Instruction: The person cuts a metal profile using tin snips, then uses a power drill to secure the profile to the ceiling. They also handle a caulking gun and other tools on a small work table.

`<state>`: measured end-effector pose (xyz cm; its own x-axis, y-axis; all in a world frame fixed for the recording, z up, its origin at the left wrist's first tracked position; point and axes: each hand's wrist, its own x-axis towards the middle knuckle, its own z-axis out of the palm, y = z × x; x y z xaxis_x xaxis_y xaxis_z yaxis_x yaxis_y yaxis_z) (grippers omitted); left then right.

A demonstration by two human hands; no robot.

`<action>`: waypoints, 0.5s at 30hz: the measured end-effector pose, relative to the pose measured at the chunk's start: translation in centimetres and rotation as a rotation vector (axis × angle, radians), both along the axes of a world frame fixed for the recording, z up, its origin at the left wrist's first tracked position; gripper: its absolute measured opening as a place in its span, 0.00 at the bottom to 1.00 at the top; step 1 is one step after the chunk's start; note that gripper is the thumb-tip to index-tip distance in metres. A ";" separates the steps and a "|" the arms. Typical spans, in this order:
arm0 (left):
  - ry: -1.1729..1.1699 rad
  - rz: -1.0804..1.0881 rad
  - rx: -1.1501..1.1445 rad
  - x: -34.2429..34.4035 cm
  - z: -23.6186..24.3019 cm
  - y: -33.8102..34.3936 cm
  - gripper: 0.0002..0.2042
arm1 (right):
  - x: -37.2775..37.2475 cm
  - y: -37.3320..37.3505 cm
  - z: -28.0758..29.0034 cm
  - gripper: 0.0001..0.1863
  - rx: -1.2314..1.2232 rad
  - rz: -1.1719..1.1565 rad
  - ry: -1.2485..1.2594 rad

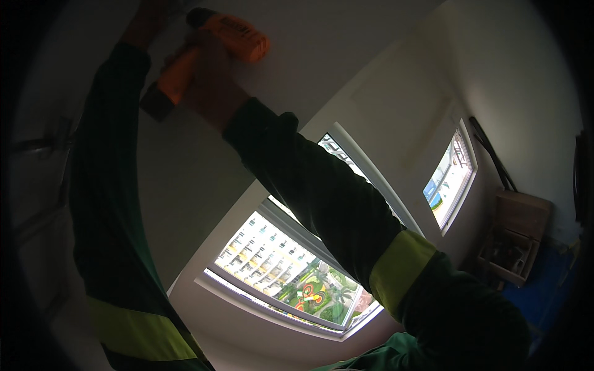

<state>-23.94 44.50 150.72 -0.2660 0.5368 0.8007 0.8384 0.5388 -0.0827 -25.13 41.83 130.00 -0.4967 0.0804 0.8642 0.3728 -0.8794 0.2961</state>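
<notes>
Both my arms, in dark green sleeves with yellow-green bands, reach up toward the ceiling [334,31]. My right hand [210,77] is wrapped round the handle of an orange cordless drill [238,37]. The drill has a black chuck and a black battery base, and its nose points to the upper left. Close to that nose, at the top edge, is my left hand [147,26]. Darkness and the edge of the picture hide its fingers, so I cannot tell what it holds. Where the drill's tip meets the surface is too dark to make out.
A large window [291,272] lies below my right arm, with buildings and greenery outside. Farther right are a smaller window [448,179] and dark poles [492,151] leaning on the wall. An open brown box [523,210] with things inside stands near a blue floor covering [550,297].
</notes>
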 end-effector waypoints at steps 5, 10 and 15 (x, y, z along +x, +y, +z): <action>-0.025 -0.055 0.004 -0.2 -0.2 0.1 0.07 | 0.2 -0.1 0.4 0.05 -0.013 0.016 -0.035; -0.037 -0.064 0.019 0.3 -1.0 0.3 0.07 | 0.3 0.2 0.4 0.06 -0.003 0.036 -0.014; -0.101 -0.018 0.065 0.5 -0.8 0.3 0.09 | 0.8 0.7 0.5 0.06 0.031 0.064 -0.078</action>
<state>-23.40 44.80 149.88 -0.3377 0.4898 0.8038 0.8501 0.5254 0.0370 -24.37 42.49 130.48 -0.5658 0.0201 0.8243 0.4054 -0.8637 0.2994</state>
